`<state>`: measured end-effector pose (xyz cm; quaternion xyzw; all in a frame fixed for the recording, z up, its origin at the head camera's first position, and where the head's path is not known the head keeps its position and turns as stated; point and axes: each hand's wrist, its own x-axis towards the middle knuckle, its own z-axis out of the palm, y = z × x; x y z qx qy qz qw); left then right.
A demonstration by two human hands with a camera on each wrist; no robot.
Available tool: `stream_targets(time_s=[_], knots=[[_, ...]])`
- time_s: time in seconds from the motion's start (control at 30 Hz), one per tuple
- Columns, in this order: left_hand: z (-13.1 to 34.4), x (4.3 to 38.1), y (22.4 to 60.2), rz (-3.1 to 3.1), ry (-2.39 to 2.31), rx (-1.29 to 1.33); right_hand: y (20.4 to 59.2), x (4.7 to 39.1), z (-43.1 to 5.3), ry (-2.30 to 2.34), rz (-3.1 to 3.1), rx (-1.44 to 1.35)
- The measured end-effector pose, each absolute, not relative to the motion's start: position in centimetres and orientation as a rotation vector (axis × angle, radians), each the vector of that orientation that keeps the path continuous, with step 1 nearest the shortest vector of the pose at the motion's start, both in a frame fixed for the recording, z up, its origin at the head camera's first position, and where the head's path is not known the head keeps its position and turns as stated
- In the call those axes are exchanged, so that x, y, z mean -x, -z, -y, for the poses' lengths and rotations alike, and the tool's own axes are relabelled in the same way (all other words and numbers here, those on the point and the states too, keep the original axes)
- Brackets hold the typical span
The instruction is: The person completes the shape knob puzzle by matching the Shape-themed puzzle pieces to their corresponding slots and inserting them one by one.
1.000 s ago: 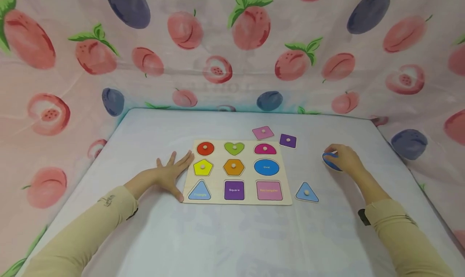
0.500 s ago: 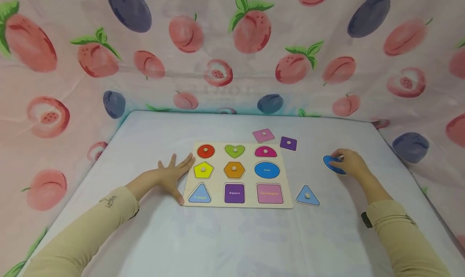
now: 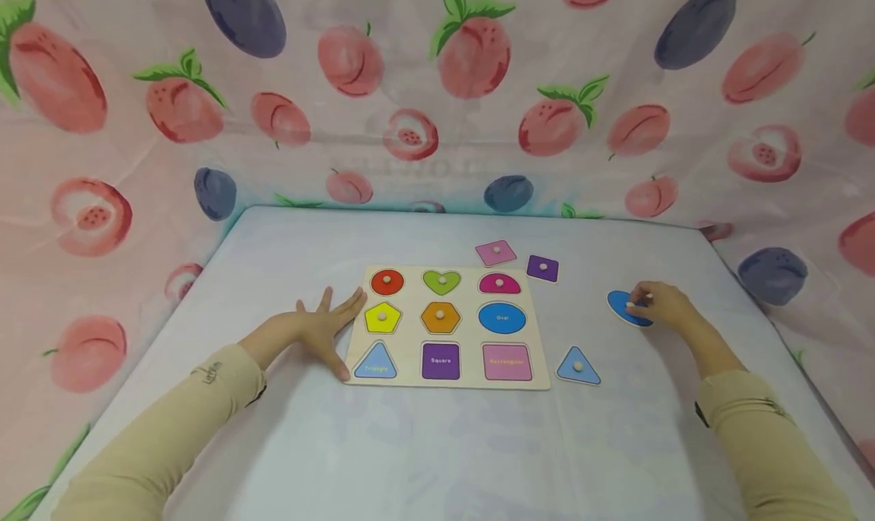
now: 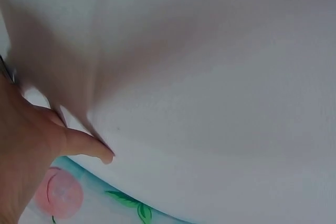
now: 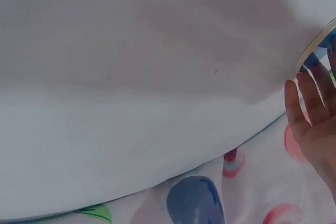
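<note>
A wooden shape puzzle board [image 3: 472,331] lies mid-table. Its circle, heart, half circle, pentagon and hexagon hold knobbed pieces; the oval, triangle, square and rectangle spaces show bare printed shapes. My left hand [image 3: 324,331] rests with spread fingers against the board's left edge; only part of that hand [image 4: 31,150] shows in the left wrist view. To the board's right, my right hand [image 3: 661,304] pinches the knob of a blue oval puzzle piece [image 3: 620,302]. In the right wrist view, the oval's edge [image 5: 311,52] appears beside the fingers, partly cut off by the frame.
A light blue triangle piece [image 3: 578,367] lies right of the board's lower corner. Behind the upper right corner are a pink rectangle piece [image 3: 495,253] and a purple square piece [image 3: 543,268]. A fruit-print cloth [image 3: 437,179] hangs behind the white table [image 3: 437,460].
The fingers of my right hand have shifted back over the blue oval piece to its knob, uncovering more of it. My left hand stays at the board's edge.
</note>
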<state>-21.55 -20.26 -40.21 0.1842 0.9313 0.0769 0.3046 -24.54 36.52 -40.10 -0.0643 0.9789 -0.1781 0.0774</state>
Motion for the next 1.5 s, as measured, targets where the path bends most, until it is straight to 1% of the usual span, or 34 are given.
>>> stream_targets(time_s=[0.17, 0.57, 0.73, 0.9, 1.27, 1.5], knots=[[20.0, 21.4, 40.2, -2.472, -0.218, -0.474, 40.1, 24.3, -36.5, 0.507, -2.946, 0.253], [19.5, 21.2, 40.0, -2.475, -0.208, -0.440, 39.7, 24.1, -36.1, 0.508, -2.931, 0.261], [19.8, 21.2, 40.8, -2.486, -0.195, -0.452, 40.3, 24.4, -36.7, 0.533, -2.909, 0.287], [20.1, 21.2, 41.2, -2.488, -0.223, -0.465, 40.0, 24.6, -36.5, 0.532, -2.903, 0.255], [20.4, 21.2, 41.0, -2.500, -0.277, -0.475, 39.6, 24.4, -35.5, 0.533, -2.944, 0.294], [20.3, 21.3, 41.2, -2.505, -0.289, -0.482, 39.4, 24.5, -34.3, 0.493, -2.962, 0.270]])
